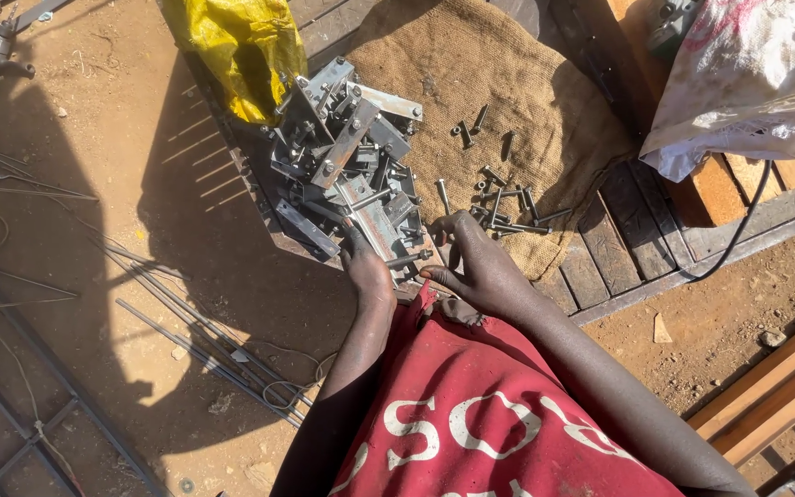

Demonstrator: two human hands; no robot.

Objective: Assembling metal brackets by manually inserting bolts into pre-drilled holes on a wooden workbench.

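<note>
Beside the burlap cloth [471, 83], both hands, left hand [367, 271] and right hand [476, 267], clench one bolted metal bracket [379, 225].

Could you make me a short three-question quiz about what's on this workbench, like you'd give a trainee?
1. True or false: the loose bolts lie on the burlap cloth.
2. Which hand touches the pile of metal brackets: the left hand or the right hand?
3. What colour is the bag behind the pile? A) blue B) yellow C) green

Key: 1 true. 2 the left hand; the right hand is beside it, fingers at a bolt. 3 B.
</note>
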